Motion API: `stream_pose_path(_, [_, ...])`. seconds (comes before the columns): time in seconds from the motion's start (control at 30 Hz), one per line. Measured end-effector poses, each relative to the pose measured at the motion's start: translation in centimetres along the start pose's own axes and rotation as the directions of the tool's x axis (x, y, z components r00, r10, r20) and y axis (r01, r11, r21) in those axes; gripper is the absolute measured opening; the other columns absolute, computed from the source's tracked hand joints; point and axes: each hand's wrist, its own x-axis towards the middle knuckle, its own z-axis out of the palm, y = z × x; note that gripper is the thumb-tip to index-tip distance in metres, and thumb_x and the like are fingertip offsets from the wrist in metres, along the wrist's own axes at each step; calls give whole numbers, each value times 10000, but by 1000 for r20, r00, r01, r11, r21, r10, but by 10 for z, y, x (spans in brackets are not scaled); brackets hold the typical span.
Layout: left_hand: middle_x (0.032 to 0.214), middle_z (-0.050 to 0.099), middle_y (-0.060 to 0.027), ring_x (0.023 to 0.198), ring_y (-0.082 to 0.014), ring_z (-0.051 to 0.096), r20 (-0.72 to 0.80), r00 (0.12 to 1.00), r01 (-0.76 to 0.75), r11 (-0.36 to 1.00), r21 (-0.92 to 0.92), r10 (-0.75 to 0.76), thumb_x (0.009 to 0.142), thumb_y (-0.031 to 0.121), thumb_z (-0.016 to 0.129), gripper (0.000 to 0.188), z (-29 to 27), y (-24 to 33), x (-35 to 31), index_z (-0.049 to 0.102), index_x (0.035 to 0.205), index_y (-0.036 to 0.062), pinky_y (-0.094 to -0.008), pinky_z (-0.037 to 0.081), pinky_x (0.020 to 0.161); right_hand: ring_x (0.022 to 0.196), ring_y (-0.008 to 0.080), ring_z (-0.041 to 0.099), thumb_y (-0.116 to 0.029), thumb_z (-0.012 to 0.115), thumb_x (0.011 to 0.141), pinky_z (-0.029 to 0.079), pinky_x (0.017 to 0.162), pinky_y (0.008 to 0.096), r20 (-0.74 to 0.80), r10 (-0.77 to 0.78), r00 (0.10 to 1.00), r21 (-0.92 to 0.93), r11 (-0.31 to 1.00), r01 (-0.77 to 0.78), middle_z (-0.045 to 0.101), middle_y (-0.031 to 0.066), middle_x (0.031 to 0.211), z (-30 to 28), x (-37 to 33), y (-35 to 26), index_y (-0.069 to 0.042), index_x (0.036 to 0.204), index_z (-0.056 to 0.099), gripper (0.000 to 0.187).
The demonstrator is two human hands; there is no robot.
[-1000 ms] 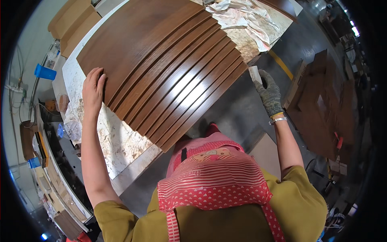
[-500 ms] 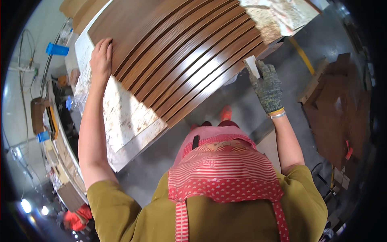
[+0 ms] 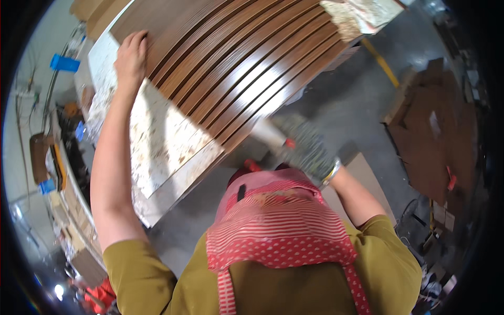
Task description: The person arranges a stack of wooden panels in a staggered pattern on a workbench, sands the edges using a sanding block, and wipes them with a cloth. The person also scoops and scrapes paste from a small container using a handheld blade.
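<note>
Brown wood-grain boards (image 3: 244, 73) lie side by side in overlapping steps on a worktop with a stained white cover (image 3: 165, 142). My bare left hand (image 3: 131, 59) is at their far left end, fingers together and bent over the edge of the farthest board; its thumb is hidden. In front of the near edge, my right hand (image 3: 304, 149), in a grey-green knit glove, is smeared by motion. It grips a flat white piece (image 3: 269, 132) that reaches toward the nearest board; blur hides whether they touch. A small red spot shows beside the glove's fingers.
Flattened brown cardboard (image 3: 428, 131) lies on the grey floor at right, past a yellow floor line (image 3: 380, 62). A cluttered shelf (image 3: 79, 194) and a blue cup (image 3: 65, 63) are at left. Another person in red (image 3: 101, 295) shows at lower left.
My right hand has swept left and nearer to me with the white piece, from the boards' right end to their near edge. My left hand stays on the far left end.
</note>
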Motion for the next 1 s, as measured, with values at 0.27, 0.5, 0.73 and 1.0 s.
stream_pose_path(0.27, [1270, 577, -40, 1160, -294, 553, 83, 995, 53, 998, 36, -56, 986, 249, 476, 278, -10, 9, -2, 594, 1231, 187, -420, 455, 938, 1046, 323, 605, -299, 684, 844, 484, 907, 402, -516, 195, 834, -353, 839, -415, 627, 175, 1111, -144, 62, 167, -61, 1258, 591, 487])
stream_pose_path(0.5, [1236, 598, -55, 1129, -308, 569, 48, 998, 43, 999, 21, -44, 978, 259, 488, 274, -5, 4, 0, 616, 1204, 171, -399, 453, 948, 1007, 341, 615, -289, 703, 802, 490, 882, 437, -434, 40, 900, -519, 805, -286, 644, 163, 1089, -104, 61, 150, -76, 1207, 619, 465])
stream_pose_path(0.73, [1234, 605, -50, 1117, -312, 567, -17, 1000, 10, 1000, 3, -10, 963, 271, 490, 280, -2, 3, -3, 625, 1196, 193, -433, 462, 912, 796, 335, 588, -227, 695, 772, 490, 739, 428, -39, -21, 999, -311, 950, 8, 593, 157, 859, 14, 26, -10, -15, 1108, 630, 403])
stream_pose_path(1.0, [1230, 606, -55, 1121, -314, 568, -9, 1000, 16, 999, 40, -15, 960, 258, 499, 277, -4, 5, -3, 627, 1196, 190, -426, 464, 920, 812, 328, 607, -248, 674, 768, 496, 755, 430, 155, -22, 988, 12, 1000, 21, 613, 148, 917, 24, 23, -45, -28, 1179, 609, 471])
